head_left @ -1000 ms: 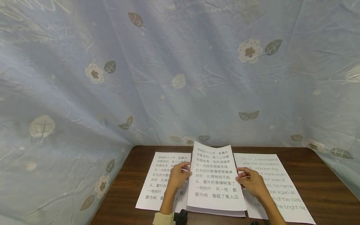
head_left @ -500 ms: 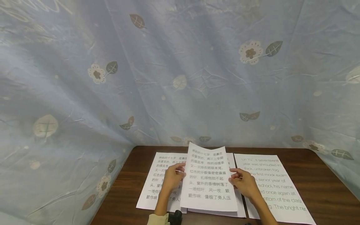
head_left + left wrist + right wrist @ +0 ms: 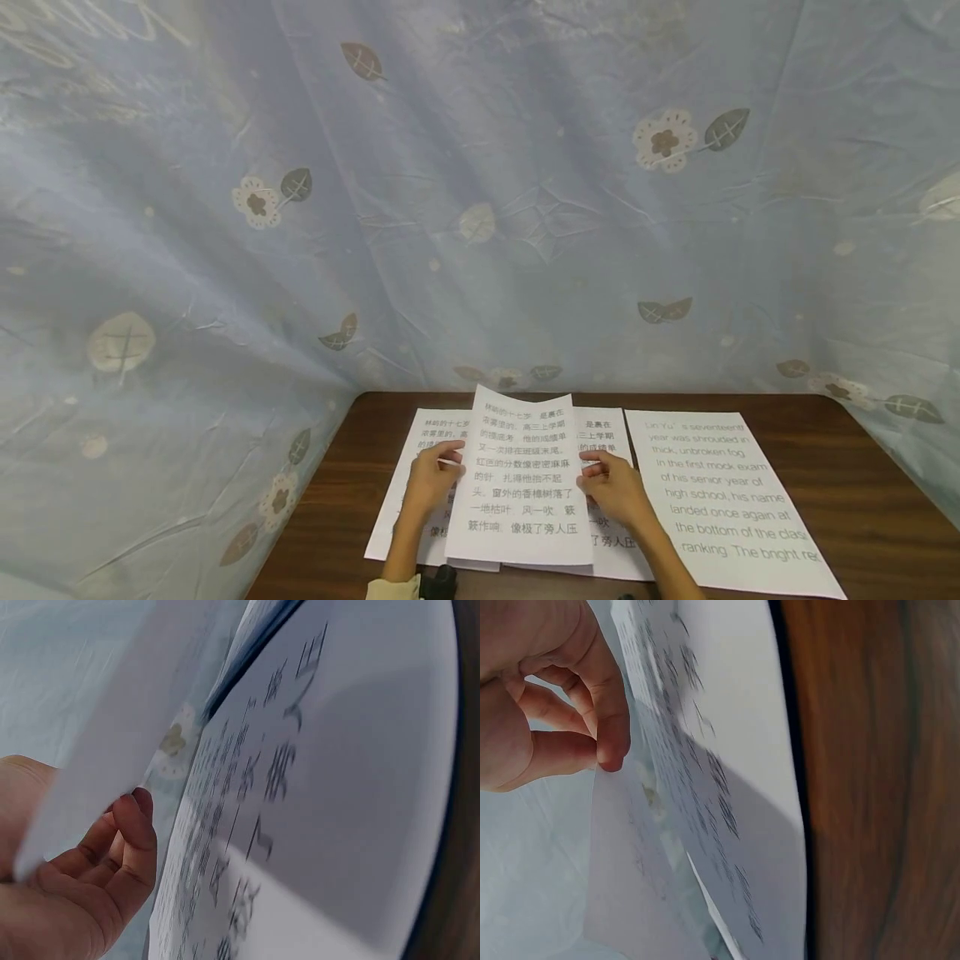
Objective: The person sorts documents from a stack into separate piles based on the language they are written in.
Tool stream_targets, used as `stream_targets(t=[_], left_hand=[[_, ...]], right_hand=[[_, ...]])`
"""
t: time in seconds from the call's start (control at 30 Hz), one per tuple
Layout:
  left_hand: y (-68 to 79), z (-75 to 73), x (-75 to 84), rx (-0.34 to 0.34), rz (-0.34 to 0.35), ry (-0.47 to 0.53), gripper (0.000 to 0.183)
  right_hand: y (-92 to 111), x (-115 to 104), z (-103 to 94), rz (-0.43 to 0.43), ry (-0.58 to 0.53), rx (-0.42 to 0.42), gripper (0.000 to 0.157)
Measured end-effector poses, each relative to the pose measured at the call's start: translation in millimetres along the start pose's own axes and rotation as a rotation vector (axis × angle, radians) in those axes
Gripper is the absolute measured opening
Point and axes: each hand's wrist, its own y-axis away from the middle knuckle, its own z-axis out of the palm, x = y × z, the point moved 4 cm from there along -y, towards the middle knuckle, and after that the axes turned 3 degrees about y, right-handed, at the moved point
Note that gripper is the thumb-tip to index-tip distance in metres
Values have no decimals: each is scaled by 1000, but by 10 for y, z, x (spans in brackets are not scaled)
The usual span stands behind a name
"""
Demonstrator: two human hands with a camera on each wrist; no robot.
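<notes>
A sheet of paper (image 3: 521, 542) printed with Chinese characters is held up between both hands, its top edge bowed. My left hand (image 3: 432, 479) pinches its left edge, and my right hand (image 3: 617, 487) pinches the right edge between thumb and fingertips. Seen from the right wrist, the sheet (image 3: 630, 877) hangs from those fingertips above a printed page. Below it in the head view, a matching left page (image 3: 390, 533) and a matching middle page (image 3: 626, 562) lie flat, each partly covered. From the left wrist, the raised sheet (image 3: 127, 712) crosses in front of part of the left hand (image 3: 90, 892).
On the right lies a page with English print (image 3: 735, 517). All the paper rests on a dark brown wooden table (image 3: 840, 467). A pale blue curtain (image 3: 480, 283) with leaf and flower patterns hangs behind and to the left.
Both hands have carried the held sheet leftward, from over the middle page to partly over the left page. The middle page's right side and the whole English page now show.
</notes>
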Motion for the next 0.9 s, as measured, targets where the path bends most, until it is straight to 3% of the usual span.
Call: stream_targets(t=[0.4, 0.9], left_hand=[[4, -341, -208, 58, -15, 6, 40], [-11, -793, -441, 120, -32, -62, 38]], right_hand=[[9, -135, 375, -21, -63, -46, 44], [-16, -346, 866, -41, -143, -107, 49]])
